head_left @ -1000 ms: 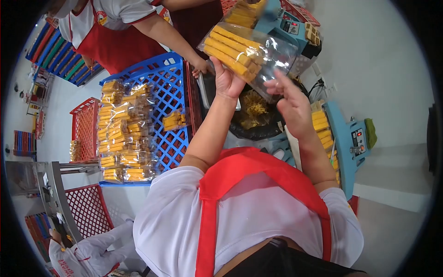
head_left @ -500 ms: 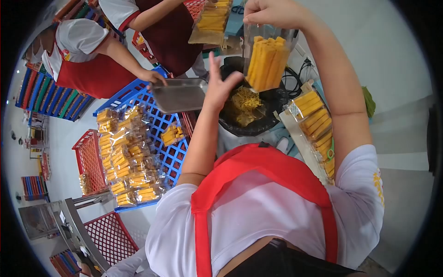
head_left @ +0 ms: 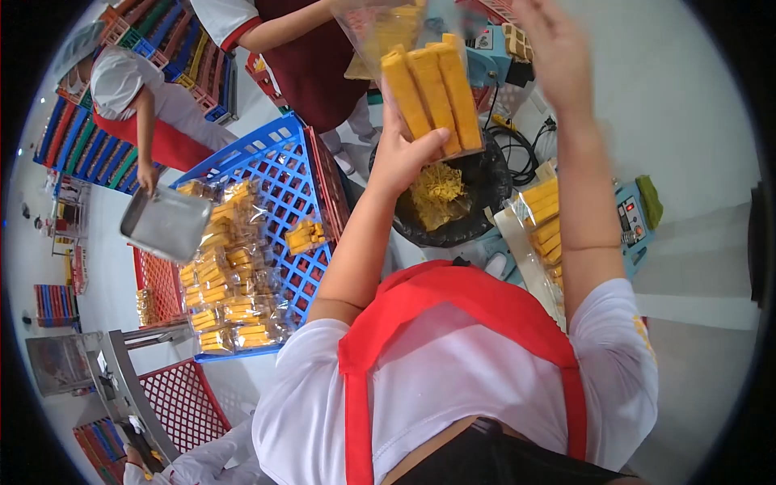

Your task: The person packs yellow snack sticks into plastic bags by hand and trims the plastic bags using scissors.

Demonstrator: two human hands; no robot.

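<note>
A clear plastic bag of yellow snack sticks is gripped from below by my left hand, its thumb across the front. Beside it to the right, my right hand is raised and blurred by motion. It holds nothing I can see, and its fingers stretch up to the top edge of the view. Below the bag stands a black-lined bin with yellow scraps inside. More packs of yellow sticks lie under my right forearm, partly hidden by it.
A blue crate at the left holds several packed bags. A co-worker carries a metal tray beside it; another person in a dark red apron stands opposite. Blue machines and black cables are at the right.
The bag of sticks has passed from my right hand to my left and moved left. My right hand has let go and moved right. The co-worker with the tray has moved left.
</note>
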